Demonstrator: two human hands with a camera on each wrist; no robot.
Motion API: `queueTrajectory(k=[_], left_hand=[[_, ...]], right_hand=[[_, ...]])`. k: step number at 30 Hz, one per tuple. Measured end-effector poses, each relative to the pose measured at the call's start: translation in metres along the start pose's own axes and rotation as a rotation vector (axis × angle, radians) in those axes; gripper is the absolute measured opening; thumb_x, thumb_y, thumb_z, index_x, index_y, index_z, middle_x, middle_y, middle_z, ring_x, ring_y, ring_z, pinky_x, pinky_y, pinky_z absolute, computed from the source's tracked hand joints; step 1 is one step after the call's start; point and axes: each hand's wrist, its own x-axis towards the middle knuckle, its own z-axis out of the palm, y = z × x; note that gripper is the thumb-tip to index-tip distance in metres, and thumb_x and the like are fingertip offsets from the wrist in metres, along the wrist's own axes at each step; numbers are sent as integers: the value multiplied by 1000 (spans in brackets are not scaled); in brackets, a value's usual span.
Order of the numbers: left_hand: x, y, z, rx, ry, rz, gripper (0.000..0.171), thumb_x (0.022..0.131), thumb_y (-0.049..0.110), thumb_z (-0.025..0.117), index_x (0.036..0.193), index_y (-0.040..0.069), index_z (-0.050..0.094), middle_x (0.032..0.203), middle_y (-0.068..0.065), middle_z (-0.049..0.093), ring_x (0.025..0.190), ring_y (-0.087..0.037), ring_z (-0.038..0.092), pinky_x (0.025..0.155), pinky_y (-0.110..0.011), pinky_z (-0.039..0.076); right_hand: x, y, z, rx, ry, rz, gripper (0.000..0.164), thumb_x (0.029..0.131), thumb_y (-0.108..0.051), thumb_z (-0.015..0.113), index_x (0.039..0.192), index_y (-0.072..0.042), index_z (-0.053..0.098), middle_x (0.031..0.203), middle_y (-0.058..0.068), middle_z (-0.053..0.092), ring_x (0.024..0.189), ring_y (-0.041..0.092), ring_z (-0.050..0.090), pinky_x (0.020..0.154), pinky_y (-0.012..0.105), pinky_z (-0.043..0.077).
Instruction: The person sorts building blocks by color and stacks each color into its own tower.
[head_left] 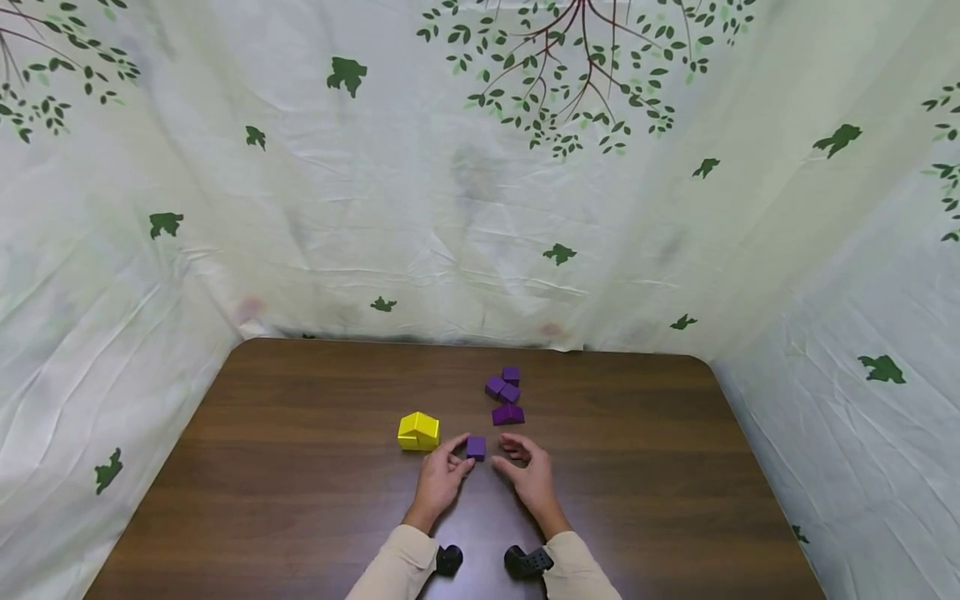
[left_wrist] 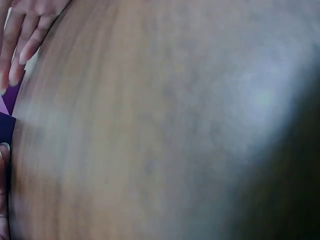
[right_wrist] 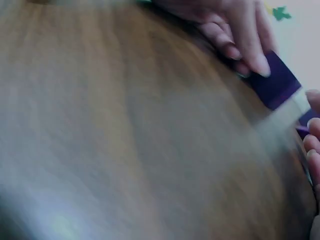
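A purple cube [head_left: 476,447] sits on the table in front of me. My left hand [head_left: 438,482] is at its left side, pinching it between thumb and index finger. In the right wrist view the left thumb lies against the face of the purple cube [right_wrist: 275,82]. To the cube's right, my right hand [head_left: 529,477] is held apart from it, fingers loosely bent with nothing between them. The left wrist view catches the right hand's fingers [left_wrist: 27,37] at its upper left, and part of the cube [left_wrist: 6,129] at the left edge.
Left of the hands stands a group of yellow blocks [head_left: 418,431] with a peaked top. Beyond the right hand lie a purple peaked block [head_left: 508,414] and three purple cubes [head_left: 509,392] close together. The brown table [head_left: 300,500] meets a leaf-patterned cloth [head_left: 450,275] at the back.
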Motion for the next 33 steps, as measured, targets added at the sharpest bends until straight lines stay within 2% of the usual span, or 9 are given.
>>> queueTrajectory(k=[2,6,9,13,16,19,23,33], left_hand=[[1,0,0,-7,1,-7,40,83,2,72,122,-2,63,69,-6,63,59,-9,58,56,-22,47],[2,-1,0,-7,-1,-13,41,83,1,72,123,-2,63,68,-6,64,59,-9,58,55,-22,48],[2,-2,0,-3,-2,-14,41,83,0,72,123,-2,62,68,-6,64,59,-9,58,55,-22,48],[1,-1,-1,-4,-1,-18,41,83,0,72,123,-1,63,68,-6,63,59,-8,57,55,-22,48],[1,-2,0,-2,-2,-17,41,83,0,72,123,-1,63,68,-5,63,58,-7,57,55,-21,47],[1,-3,0,2,-4,-14,41,83,1,72,123,-1,63,68,-5,63,58,-7,56,55,-22,47],[1,-3,0,6,-8,-17,41,84,1,72,123,-1,62,68,-4,63,59,-7,56,55,-22,47],[2,-3,1,18,4,-7,40,83,2,72,122,-1,63,68,-4,63,58,-5,55,55,-21,47]], right_hand=[[4,0,-5,46,62,16,36,78,0,77,110,8,65,102,23,68,94,40,63,78,33,52],[20,-1,-16,-4,191,59,33,77,-3,79,106,6,68,96,21,69,84,31,65,71,22,49],[35,-2,-20,-81,232,85,34,77,-8,80,107,2,69,98,17,70,85,25,64,73,26,50],[54,-5,-20,-168,205,108,41,79,-17,81,114,-2,67,108,14,68,94,28,63,81,40,50],[66,-7,-16,-216,169,122,46,79,-21,80,118,-2,64,113,14,65,101,31,60,87,45,49],[77,-6,-10,-253,147,136,49,79,-22,80,120,-1,63,116,15,64,107,31,59,91,46,47],[86,-5,-4,-296,133,162,50,78,-22,81,119,1,63,114,17,63,106,31,58,92,45,45],[94,-11,5,-335,169,258,39,77,-11,77,111,3,64,101,16,65,94,28,60,83,42,48]])
